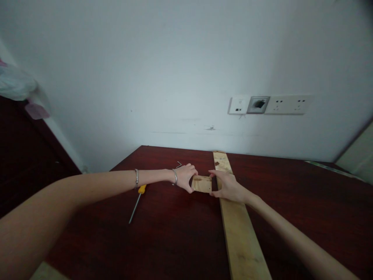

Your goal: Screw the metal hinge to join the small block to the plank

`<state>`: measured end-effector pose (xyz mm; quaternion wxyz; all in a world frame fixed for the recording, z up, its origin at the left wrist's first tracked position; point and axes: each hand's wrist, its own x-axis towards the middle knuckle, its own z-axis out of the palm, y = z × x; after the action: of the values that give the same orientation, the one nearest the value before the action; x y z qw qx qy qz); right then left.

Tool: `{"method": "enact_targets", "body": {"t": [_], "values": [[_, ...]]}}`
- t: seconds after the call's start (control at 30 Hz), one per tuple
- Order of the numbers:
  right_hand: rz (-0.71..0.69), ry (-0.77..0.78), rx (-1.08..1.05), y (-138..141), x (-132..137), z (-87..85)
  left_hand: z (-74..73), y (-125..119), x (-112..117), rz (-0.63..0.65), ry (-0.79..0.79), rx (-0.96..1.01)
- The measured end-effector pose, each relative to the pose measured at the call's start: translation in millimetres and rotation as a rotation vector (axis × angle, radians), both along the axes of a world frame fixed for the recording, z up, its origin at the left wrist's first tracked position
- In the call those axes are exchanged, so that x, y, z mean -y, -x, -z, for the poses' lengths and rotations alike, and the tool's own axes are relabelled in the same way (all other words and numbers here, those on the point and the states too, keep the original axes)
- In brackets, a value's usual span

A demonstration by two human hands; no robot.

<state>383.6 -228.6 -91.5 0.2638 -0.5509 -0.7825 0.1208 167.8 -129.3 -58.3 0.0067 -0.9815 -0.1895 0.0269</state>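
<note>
A small pale wooden block [202, 185] sits between my two hands over the dark red table. My left hand [185, 177] grips its left end, thumb at the near side and fingers at the far side. At the right end, my right hand [226, 186] pinches the block the same way. Under my right hand and wrist runs a long wooden plank [244, 237], lying lengthwise toward the wall. A screwdriver with a yellow handle [142, 189] lies left of the block, below my left forearm. Beyond my left wrist is a small bent metal piece [179, 164].
The dark red tabletop [175, 241] meets a white wall [175, 70] at its far edge. Wall sockets [288, 105] are set above it on the right. A plastic bag [16, 81] is at the far left. Part of another pale board [48, 272] shows at the lower left.
</note>
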Motion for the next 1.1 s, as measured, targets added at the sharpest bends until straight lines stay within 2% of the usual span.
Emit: {"method": "enact_targets", "body": {"t": [0.13,0.4,0.9,1.1], "values": [[0.079,0.060,0.067,-1,14,5.0,11.7,-12,5,0.004,0.052,-0.041],[0.093,0.165,0.137,3,25,4.0,22.2,-15,9,-0.017,0.083,-0.050],[0.147,0.204,0.211,9,28,-5.9,28.2,-15,5,-0.036,0.118,-0.031],[0.129,0.212,0.217,11,28,-2.7,32.2,-16,2,-0.058,0.147,-0.028]]}}
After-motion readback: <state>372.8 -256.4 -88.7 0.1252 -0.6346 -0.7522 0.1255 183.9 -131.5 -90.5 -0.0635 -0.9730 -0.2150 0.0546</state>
